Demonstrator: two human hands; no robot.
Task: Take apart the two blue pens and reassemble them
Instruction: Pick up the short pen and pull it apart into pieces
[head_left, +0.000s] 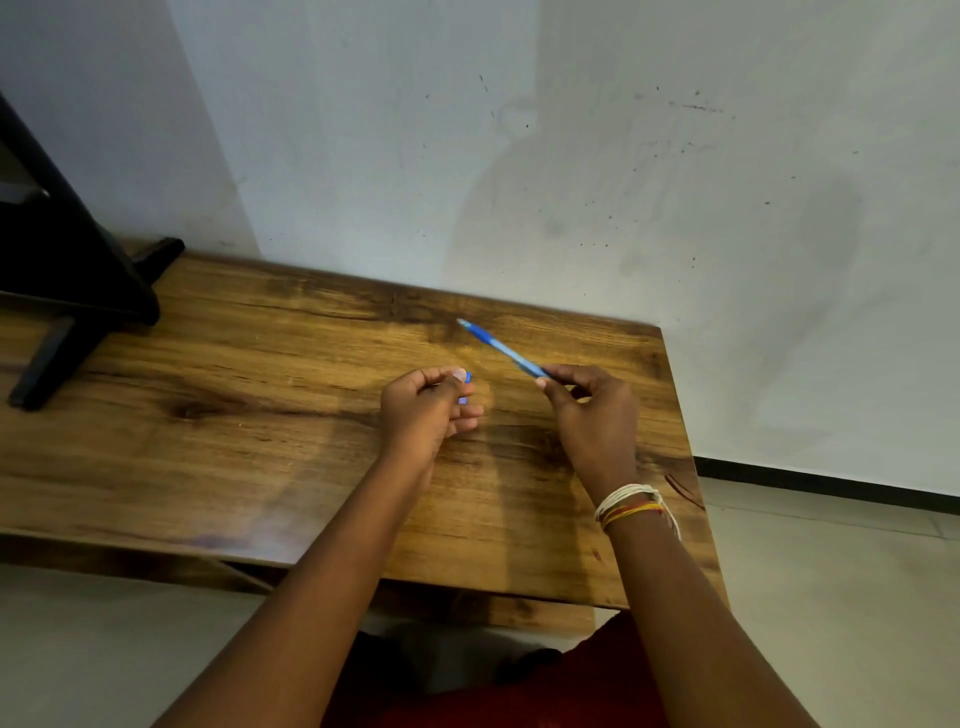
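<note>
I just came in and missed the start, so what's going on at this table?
A person sits at a brown wood-grain table, working on a pen. The right hand holds a slim blue plastic pen by its rear end, tip pointing up and away over the table. The left hand pinches a small blue plastic piece, apparently a part taken off a pen. The two pieces are apart, not joined. A second pen is not in view.
</note>
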